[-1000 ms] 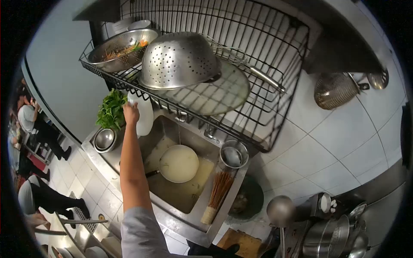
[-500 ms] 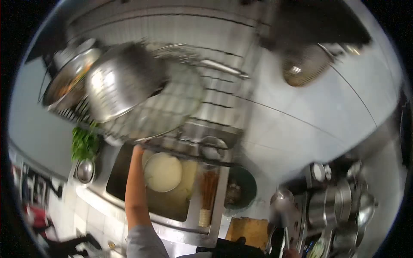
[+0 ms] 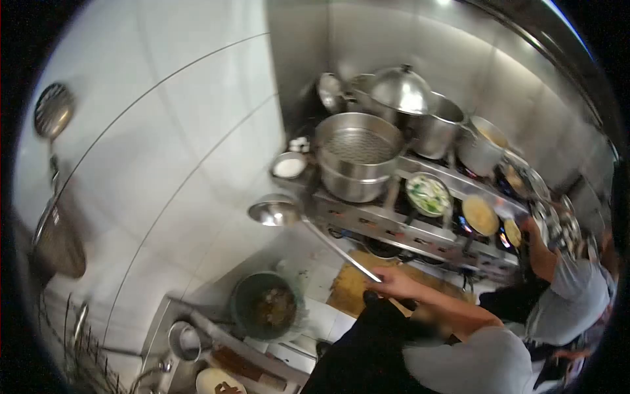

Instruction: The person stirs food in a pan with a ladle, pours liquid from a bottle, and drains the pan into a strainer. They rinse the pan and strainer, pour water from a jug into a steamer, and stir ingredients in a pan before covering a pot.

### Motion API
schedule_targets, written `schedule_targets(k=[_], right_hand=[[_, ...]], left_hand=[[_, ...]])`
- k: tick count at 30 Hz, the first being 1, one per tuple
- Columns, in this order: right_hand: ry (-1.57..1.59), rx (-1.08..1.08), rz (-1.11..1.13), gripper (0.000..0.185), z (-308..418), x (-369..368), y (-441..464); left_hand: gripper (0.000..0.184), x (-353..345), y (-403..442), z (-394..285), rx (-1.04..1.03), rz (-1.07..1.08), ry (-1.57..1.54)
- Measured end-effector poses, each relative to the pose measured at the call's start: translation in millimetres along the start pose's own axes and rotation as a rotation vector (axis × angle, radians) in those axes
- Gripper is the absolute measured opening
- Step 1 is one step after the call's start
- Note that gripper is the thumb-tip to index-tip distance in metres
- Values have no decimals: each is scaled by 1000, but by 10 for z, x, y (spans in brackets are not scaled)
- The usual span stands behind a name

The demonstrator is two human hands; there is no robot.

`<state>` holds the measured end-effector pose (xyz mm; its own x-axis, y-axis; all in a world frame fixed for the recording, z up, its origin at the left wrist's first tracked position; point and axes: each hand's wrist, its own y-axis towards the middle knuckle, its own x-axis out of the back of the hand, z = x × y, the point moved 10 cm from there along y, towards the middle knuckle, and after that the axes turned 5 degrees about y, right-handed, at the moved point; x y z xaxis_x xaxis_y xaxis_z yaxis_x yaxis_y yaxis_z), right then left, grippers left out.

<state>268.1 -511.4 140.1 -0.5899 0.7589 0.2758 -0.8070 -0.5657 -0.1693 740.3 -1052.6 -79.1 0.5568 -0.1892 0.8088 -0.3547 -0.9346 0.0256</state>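
My right hand [image 3: 394, 284] is closed round the long handle of a metal ladle [image 3: 275, 211], whose bowl points left, away from the stove. The ladle's bowl hangs over the floor area, above a dark green bucket [image 3: 241, 299] with scraps in it. At the bottom edge, what look like fingers of my left hand [image 3: 227, 389] lie over a pale round basin [image 3: 209, 379]; they are cut off by the frame, and their grip is unclear. Beside the basin lies a brown bundle of thin sticks [image 3: 239, 365] with a light band.
A stove [image 3: 367, 215] carries a large steamer pot [image 3: 357, 177], a domed lid [image 3: 400, 92], several pots and a pan of green vegetables [image 3: 428, 194]. Flames show under pans at right. A co-worker [image 3: 571, 302] stands there. A strainer [image 3: 62, 246] hangs left.
The view has swung right, from the rack and sink towards the stove. My left arm has left the rack's edge. The ladle has come up into clear sight in my right hand.
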Motion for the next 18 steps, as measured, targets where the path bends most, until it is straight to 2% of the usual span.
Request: schedule_targets(k=[1,2,4,5,6,7,8,9,11,12,13,14,15,16,18], right_hand=[[-84,113,-47,18,-51,37,52],[-80,100,-78,18,-106,102,81],[-29,-143,-13,26,-426,54,323],[-15,-140,-12,26,-506,14,470],[265,-175,60,28,-643,-127,629],[547,-207,126,30,-692,-229,793],[582,-68,157,32,-365,-197,927],[616,75,185,35,10,-171,1090],[416,119,450,40,186,-443,1630],[393,222,471,42,516,-348,1786],[373,321,498,45,806,-213,1855],[400,332,498,45,826,-50,1986],[123,489,427,46,917,104,2077],[-162,636,353,47,1007,241,2141],[19,618,341,43,945,907,2189]], left_hand=[[29,247,-428,-1386,-115,-38,40],[35,175,-617,-2218,-230,84,-360],[50,-1203,-544,-2252,127,572,-791],[54,-1062,-1041,-3597,41,812,-690],[62,-1333,-1337,-4178,-80,1057,-847],[65,-1517,-1625,-4693,-101,1277,-854],[68,-1676,-1935,-5187,-121,1507,-846],[71,-1753,-2085,-5584,-98,1604,-901],[57,-1791,-2110,-6236,-151,1541,-916],[57,-1915,-1997,-6405,-165,1542,-889],[45,-2025,-1536,-6383,-187,1238,-706],[38,-1921,-1200,-6478,-204,928,-523],[33,-1695,-993,-6699,-304,595,-468],[32,-1854,-616,-6680,-395,540,-403],[32,-1836,-3,-6835,-556,244,-150]])
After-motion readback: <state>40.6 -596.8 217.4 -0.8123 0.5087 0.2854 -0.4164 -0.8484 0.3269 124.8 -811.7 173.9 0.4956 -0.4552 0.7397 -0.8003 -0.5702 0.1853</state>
